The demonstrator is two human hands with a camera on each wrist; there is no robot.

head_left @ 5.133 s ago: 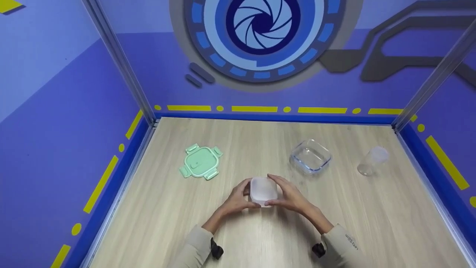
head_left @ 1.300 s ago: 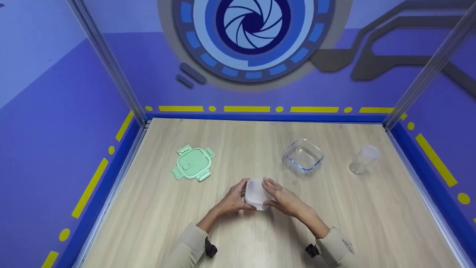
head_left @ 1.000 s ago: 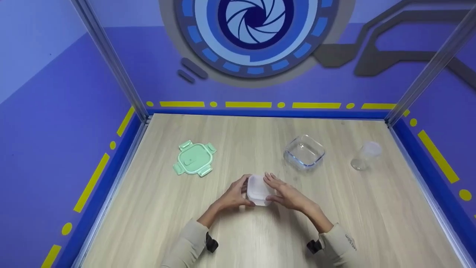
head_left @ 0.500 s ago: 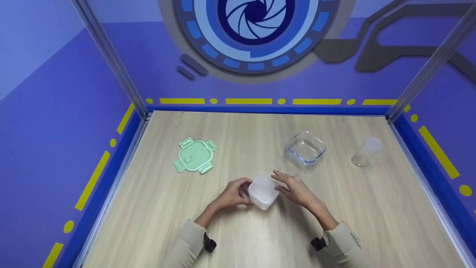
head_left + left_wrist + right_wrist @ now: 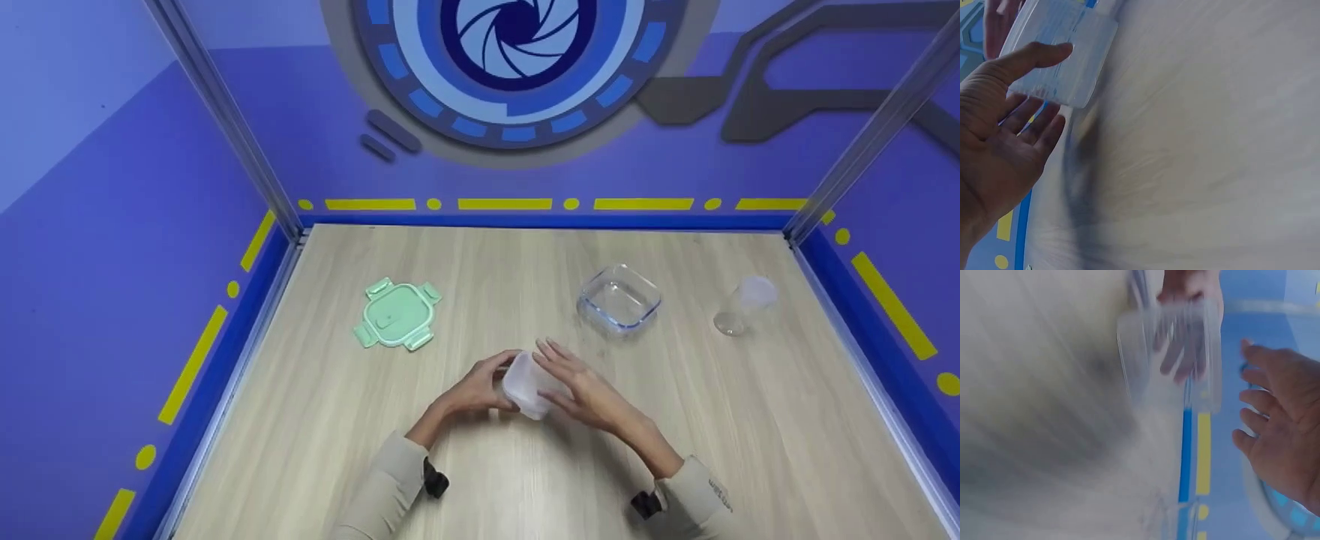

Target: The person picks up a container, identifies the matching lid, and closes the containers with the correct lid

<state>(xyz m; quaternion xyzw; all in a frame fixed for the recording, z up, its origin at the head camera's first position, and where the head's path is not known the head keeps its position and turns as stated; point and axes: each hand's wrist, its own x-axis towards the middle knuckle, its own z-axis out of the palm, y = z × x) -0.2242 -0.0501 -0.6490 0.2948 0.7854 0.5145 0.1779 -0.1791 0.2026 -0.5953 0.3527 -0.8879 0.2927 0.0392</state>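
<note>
Right hand [image 5: 589, 394] moving inward as plastic container [image 5: 521, 379] is turning

Half a second on from its diamond-like stance, the translucent container is showing a narrower face, and the right hand is reaching farther left across it in the head view. The left hand [image 5: 480, 388] is grasping the container, its thumb pressing one wall and its fingers supporting the far side. Loose and holding nothing, the right hand is bending its fingers slightly; the right wrist view is showing a gap between them and the container, which is tilting between both hands over the near-middle part of the wood-grain tabletop [image 5: 322, 420]. Whether its lower edge is touching the wood is remaining unclear.

Beyond the left hand, a green snap-lock lid [image 5: 398, 314] is lying flat, its four tabs flaring outward, with a stretch of wood running between. Past the right hand's fingertips, a square glass dish [image 5: 619, 300] is standing nearer, though apart. Farther right, a transparent cup with a frosted top [image 5: 746, 306] is occupying the ground between the dish and the right edge. Along the back, the tabletop is meeting a blue strip [image 5: 540, 220] of wall; a metal rail [image 5: 231, 394] is bordering its left edge, well apart from the hands.
</note>
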